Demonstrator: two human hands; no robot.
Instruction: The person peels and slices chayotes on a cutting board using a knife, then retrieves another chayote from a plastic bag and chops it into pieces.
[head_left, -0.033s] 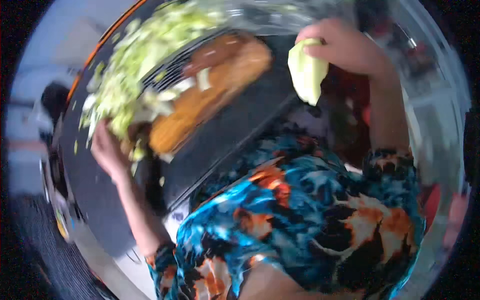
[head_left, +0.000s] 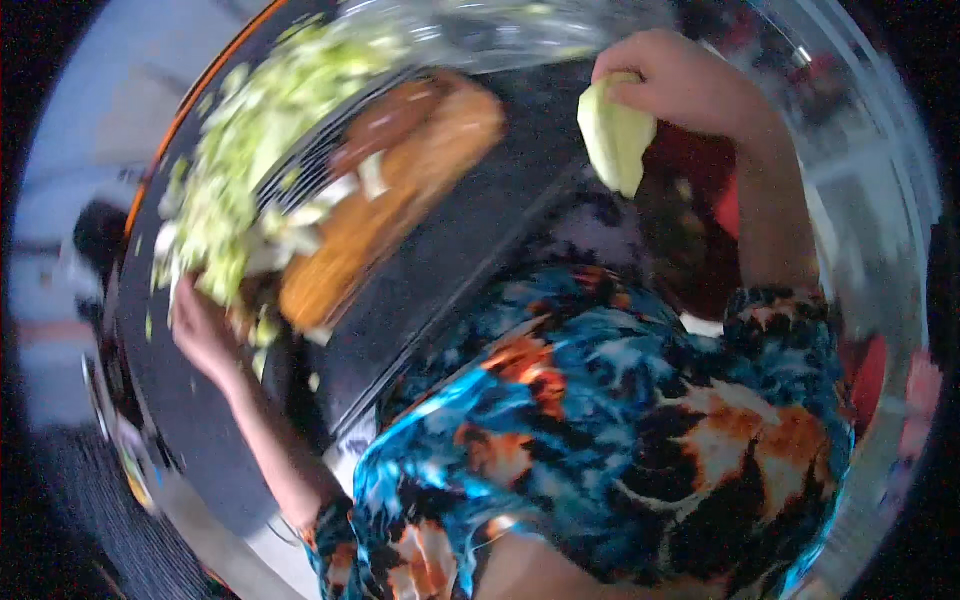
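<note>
In my right hand [head_left: 682, 85], at the upper right, is a pale green wedge of cabbage [head_left: 617, 135], held by its upper end above the dark table's near edge. It hangs with its narrow tip downward. At the left, my left hand [head_left: 203, 325] has its fingers bent at the lower end of a heap of shredded cabbage [head_left: 240, 170]. What those fingers hold, if anything, is hidden. Beside the heap lies an orange-brown wooden board [head_left: 385, 215], slanting up to the right. A dark ribbed strip [head_left: 325, 145] and a reddish-brown rounded piece [head_left: 390, 122] lie along its far side.
Clear plastic sheeting [head_left: 490, 38] lies at the far edge of the dark table [head_left: 430, 260]. Cabbage shreds are scattered around the heap and on the board. Something red [head_left: 705, 180] stands below my right hand, and dark ribbed cloth [head_left: 85, 500] shows at lower left.
The board and the cabbage heap have shifted somewhat to the left in view. My left hand has shifted slightly left and down; the cabbage wedge stays in my right hand.
</note>
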